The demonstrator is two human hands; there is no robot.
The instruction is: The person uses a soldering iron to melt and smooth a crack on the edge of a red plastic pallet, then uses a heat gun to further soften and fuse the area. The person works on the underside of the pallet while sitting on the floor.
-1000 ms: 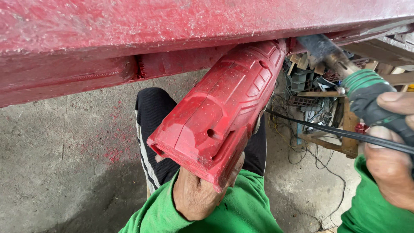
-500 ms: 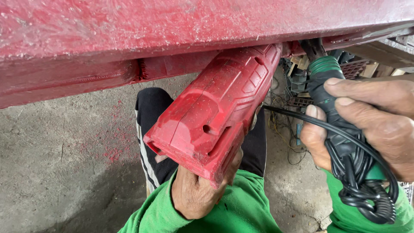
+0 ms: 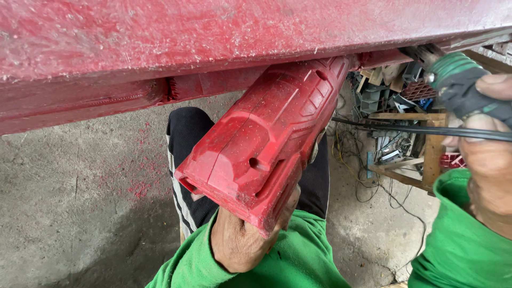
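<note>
Left hand (image 3: pixel 242 240) grips the butt end of a chunky red plastic power-tool body (image 3: pixel 266 154) from below, fingers wrapped around it. Tool angles up and right, nose tucked under the red-painted metal beam (image 3: pixel 213 42) overhead. Casing is ribbed, dusted with red paint specks, seam along the middle. Right hand (image 3: pixel 488 154) at frame right is closed on a green-and-black tool handle (image 3: pixel 458 85), black cable (image 3: pixel 405 128) running left from it towards the red tool. Concrete floor (image 3: pixel 80 213) below.

red tool (image 3: pixel 266 144) nose: behind beam (image 3: pixel 213 48) | right hand (image 3: pixel 488 160): cut off
</note>
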